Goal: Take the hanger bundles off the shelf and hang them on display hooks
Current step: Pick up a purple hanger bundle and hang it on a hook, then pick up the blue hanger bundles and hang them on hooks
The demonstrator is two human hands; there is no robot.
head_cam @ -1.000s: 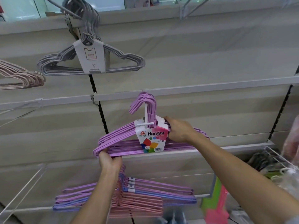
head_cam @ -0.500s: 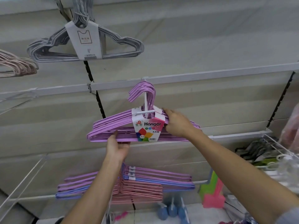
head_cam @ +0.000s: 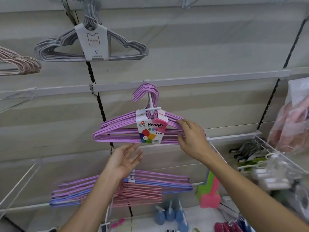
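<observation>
Head view: nearest the camera, two bare forearms are raised toward a pale slatted shop wall. The left hand is held palm up with fingers spread and relaxed just under the purple bundle, grasping nothing; whether its fingertips touch the lowest bar cannot be told. The right hand is laid against the bundle's right shoulder, its fingers bent round the wires there.

Below the hands, a stack of purple, blue and pink hangers is laid flat on a wire shelf. Blue bottles and a pink-and-green plastic item are seen lower right, with clips and a clear bag at the right edge.

The purple bundle is made of thin coated wire hangers, banded by a white card printed "Hanger" with a coloured flower. Its hooks are hung over a white peg projecting from the horizontal rail.

Farther up, a grey bundle with a white label is hung on a higher hook, and a pink bundle is cut off at the left edge.
</observation>
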